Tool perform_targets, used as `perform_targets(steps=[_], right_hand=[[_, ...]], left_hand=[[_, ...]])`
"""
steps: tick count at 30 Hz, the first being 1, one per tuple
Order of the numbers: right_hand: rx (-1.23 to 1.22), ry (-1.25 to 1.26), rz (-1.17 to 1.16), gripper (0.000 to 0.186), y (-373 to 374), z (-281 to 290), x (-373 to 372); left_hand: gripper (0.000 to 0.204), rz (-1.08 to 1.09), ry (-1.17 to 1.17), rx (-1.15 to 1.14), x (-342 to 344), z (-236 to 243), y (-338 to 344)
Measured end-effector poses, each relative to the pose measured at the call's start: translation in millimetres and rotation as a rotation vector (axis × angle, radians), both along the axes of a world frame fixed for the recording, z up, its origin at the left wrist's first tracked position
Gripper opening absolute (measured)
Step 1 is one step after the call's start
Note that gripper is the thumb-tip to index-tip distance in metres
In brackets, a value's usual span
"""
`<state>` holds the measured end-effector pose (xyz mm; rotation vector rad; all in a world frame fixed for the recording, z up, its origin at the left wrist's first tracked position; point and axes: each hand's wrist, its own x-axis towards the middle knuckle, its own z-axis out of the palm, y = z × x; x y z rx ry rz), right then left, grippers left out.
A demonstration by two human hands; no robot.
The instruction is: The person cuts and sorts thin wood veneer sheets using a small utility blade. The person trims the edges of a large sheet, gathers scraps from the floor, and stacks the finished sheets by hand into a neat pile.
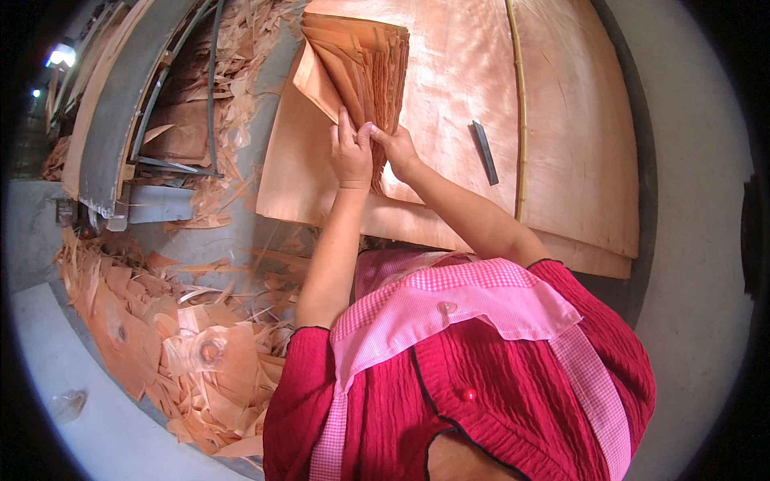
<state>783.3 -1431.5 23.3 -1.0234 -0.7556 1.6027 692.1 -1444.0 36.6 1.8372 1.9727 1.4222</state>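
Observation:
A thick bundle of thin reddish-brown wood veneer sheets (365,64) stands in front of me, its layers fanned apart along one side. My left hand (351,154) grips its near left edge, fingers behind and thumb toward the middle. My right hand (395,151) closes on the near right edge, its thumb close to the left one. Beneath the bundle lies a broad stack of large pale veneer sheets (457,104). To the right of my hands, a knife-like tool with a dark handle and a light tip (485,152) rests on that stack.
A long thin bamboo strip (521,112) runs lengthwise over the large sheets. Heaps of torn veneer scraps (192,361) cover the floor at left. Farther left stands a framed rack or machine (212,88) with dark metal bars. Grey floor (698,200) lies at right.

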Motion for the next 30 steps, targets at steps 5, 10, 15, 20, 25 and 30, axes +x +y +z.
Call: perform_targets(steps=[5, 10, 15, 20, 25, 30], right_hand=[[-0.006, -0.009, 0.008, 0.022, 0, 1, -1], [0.006, -0.007, 0.001, 0.022, 1, -7, 1], [0.001, 0.041, 0.033, 0.022, 1, -7, 0], [0.009, 0.048, 0.058, 0.023, 1, -12, 1], [0.031, 0.063, 0.044, 0.024, 2, -16, 1], [0.020, 0.065, 0.070, 0.022, 2, -15, 3]], left_hand=[[0.037, -0.008, 0.012, 0.125, -9, -17, 8], [0.037, -0.030, -0.062, 0.180, 1, -1, 3], [0.042, -0.034, 0.041, 0.060, -6, -8, 4], [0.047, -0.020, -0.044, 0.061, -3, -6, 2], [0.048, -0.021, -0.087, 0.042, -6, -13, 3], [0.047, 0.012, -0.078, 0.045, 1, -8, 2]])
